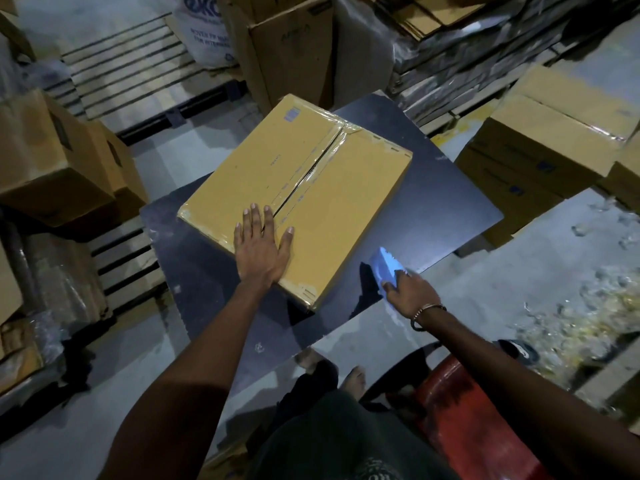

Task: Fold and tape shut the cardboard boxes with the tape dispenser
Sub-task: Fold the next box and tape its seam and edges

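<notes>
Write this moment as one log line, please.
left hand: flat on box | right hand: holds tape dispenser on table | flaps: folded

White sack (204, 32) reads "eko" (smaller print beneath is too blurred).

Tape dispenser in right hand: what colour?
Light blue plastic tape dispenser, gripped by the right hand; head view, the only one.

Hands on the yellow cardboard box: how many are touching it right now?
1. The left hand lies flat on the box near its centre seam; the right hand is off it, holding the blue tape dispenser on the table.
</notes>
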Tool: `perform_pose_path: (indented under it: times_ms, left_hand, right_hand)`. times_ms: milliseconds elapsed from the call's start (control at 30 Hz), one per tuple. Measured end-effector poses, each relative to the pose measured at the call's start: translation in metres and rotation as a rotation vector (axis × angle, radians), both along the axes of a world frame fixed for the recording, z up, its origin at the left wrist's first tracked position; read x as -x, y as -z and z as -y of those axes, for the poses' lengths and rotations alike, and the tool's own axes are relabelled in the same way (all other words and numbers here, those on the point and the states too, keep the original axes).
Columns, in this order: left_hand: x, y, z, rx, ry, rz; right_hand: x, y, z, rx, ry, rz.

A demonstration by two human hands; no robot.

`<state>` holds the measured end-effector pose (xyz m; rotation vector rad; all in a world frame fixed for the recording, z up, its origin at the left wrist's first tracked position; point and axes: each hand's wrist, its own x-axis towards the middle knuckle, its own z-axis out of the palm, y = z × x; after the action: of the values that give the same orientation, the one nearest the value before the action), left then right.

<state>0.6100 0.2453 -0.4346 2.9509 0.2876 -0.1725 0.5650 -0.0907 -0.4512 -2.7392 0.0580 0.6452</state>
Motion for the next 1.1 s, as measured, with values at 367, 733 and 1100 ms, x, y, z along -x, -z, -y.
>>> perform_pose_path:
  times_ms: [367,733,1100]
  left_hand:
    - [-0.001,0.002,0.000,0.024,-0.001,0.017]
    - [-0.002,0.003,0.000,0.016,-0.003,0.004]
    - [-0.002,-0.002,0.000,0.009,0.010,-0.023]
  right_hand:
    - [-0.076,0.042,0.059,0.406,-0.400,0.160]
    - [-0.015,-0.012,-0.029,0.067,-0.197,0.479]
    - [-0.013,-0.015,-0.104,-0.160,-0.769,0.429]
